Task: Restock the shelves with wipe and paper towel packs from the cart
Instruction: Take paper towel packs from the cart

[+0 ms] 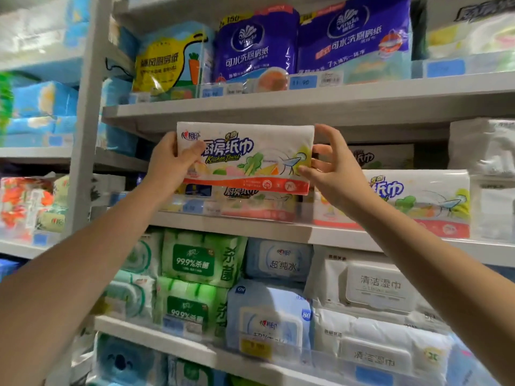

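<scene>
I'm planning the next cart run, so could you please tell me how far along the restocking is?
Done: the wipe packs below and a matching pack on the middle shelf sit in place. In hand: left hand and right hand hold a kitchen towel pack before that shelf. Left: setting it down; the cart is out of view, so the rest is unknown.

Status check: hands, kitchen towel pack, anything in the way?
Left hand grips kitchen towel pack by left end, right hand holds right end. Pack up at middle shelf, not set down. Matching packs lie beneath and to its right.
</scene>
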